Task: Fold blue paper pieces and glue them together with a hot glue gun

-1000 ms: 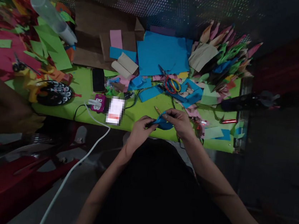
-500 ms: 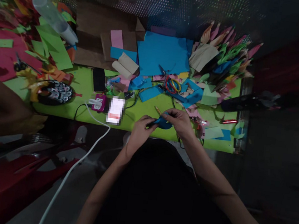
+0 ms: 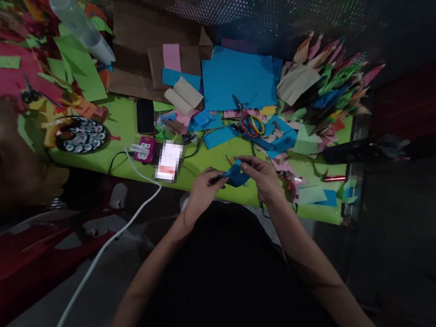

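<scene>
Between my two hands, over the front edge of the table, is a folded piece of blue paper (image 3: 237, 178). My left hand (image 3: 205, 187) pinches its left end between thumb and fingers. On the other side, the thumb and fingertips of my right hand (image 3: 261, 176) grip its upper right part. Just behind the paper, the tip of a yellow pencil (image 3: 230, 159) shows; my fingers and the paper hide the rest. A glue gun (image 3: 293, 185) lies right of my right hand, its body partly hidden by my wrist.
Scissors (image 3: 254, 125) lie among paper scraps behind my hands, before blue sheets (image 3: 239, 79). Paper flowers (image 3: 333, 82) stand back right. Leftward are a lit phone (image 3: 168, 161), a pink power socket (image 3: 143, 150) with a white cable (image 3: 116, 230), and a co-worker's arm (image 3: 11, 145).
My right fingers have shifted slightly on the blue paper, and more of its surface shows between my hands. At the left, the co-worker's hand has moved over the red paper.
</scene>
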A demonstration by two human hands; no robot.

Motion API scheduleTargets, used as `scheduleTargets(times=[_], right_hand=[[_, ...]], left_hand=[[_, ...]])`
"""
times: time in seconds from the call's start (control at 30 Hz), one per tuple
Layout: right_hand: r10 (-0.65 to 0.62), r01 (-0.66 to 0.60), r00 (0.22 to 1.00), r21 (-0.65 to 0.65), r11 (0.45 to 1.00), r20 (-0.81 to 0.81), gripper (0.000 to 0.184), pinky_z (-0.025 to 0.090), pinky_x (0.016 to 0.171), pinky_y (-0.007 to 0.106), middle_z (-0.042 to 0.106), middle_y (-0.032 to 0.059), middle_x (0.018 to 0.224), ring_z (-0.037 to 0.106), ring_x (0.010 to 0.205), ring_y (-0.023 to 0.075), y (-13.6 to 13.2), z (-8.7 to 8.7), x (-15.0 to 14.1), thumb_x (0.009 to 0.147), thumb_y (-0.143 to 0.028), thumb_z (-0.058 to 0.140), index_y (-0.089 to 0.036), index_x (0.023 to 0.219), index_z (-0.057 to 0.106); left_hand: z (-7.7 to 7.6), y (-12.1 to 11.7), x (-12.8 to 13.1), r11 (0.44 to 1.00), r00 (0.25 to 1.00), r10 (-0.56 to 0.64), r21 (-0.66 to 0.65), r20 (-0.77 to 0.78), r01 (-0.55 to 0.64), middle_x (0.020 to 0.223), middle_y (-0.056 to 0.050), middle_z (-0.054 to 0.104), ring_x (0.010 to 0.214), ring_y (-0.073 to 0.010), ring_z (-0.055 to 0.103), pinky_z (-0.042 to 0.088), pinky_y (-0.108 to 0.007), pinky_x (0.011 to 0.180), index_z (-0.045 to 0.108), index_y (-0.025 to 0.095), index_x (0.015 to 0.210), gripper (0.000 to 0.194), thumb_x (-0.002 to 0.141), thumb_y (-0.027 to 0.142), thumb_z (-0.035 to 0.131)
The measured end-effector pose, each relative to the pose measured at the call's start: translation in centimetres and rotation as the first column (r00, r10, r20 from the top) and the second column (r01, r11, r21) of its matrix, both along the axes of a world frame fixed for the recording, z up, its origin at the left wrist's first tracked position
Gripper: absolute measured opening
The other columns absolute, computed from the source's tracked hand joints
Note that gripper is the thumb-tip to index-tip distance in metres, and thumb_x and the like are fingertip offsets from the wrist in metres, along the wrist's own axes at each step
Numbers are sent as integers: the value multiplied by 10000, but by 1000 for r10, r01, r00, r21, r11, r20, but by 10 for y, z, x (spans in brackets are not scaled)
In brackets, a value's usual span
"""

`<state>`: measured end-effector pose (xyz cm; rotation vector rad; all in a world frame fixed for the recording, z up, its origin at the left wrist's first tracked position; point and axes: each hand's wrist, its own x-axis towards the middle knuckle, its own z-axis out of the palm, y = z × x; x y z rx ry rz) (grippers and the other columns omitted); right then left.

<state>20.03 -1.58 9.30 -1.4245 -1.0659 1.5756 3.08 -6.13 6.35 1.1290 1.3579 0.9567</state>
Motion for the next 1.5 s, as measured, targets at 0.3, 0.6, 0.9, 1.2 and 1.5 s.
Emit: scheduleTargets(times=[0.3, 0.6, 0.9, 1.2, 1.5], right_hand=[[20, -18, 998, -24, 1000, 65, 499, 349, 537, 266, 509, -49, 560, 437, 553, 105, 1, -11, 1, 516, -610, 866, -203, 614, 594], [6, -5, 999, -24, 1000, 43, 464, 405, 561, 269, 591, -32, 618, 499, 585, 121, 0, -7, -1, 518, -578, 864, -208, 681, 634], [11, -12, 998, 29, 1000, 55, 389, 384, 567, 275, 582, -22, 617, 486, 588, 123, 2, -4, -3, 583, -529, 837, -202, 658, 640], [-16, 15, 999, 19, 1000, 51, 365, 374, 556, 272, 569, -22, 595, 475, 584, 125, 0, -5, -4, 590, -514, 827, -206, 642, 638], [18, -22, 997, 53, 998, 79, 353, 427, 600, 282, 635, -4, 658, 539, 630, 142, 2, -12, -4, 630, -527, 795, -204, 707, 676]], left_hand=[[1, -1, -1, 999, 999, -6, 41, -31, 8, 848, -31, 636, 693, -129, 651, 554, -275, 654, 737, 175, 890, 244, 859, 411, 685], [3, 0, 0, 1000, 1000, 2, -11, 8, -2, 855, -19, 651, 667, -112, 657, 548, -260, 658, 740, 188, 940, 236, 886, 399, 649], [3, 1, -1, 999, 1000, 14, -34, 22, -13, 847, -18, 644, 663, -115, 660, 546, -259, 652, 739, 181, 888, 218, 856, 391, 687], [2, 2, 0, 1000, 1000, 13, -7, 4, -13, 836, -10, 626, 644, -108, 658, 543, -254, 642, 740, 183, 907, 173, 866, 339, 677], [-1, 1, 0, 999, 996, 33, -23, 78, -32, 826, -9, 629, 637, -113, 656, 535, -254, 626, 747, 189, 878, 203, 835, 383, 707]])
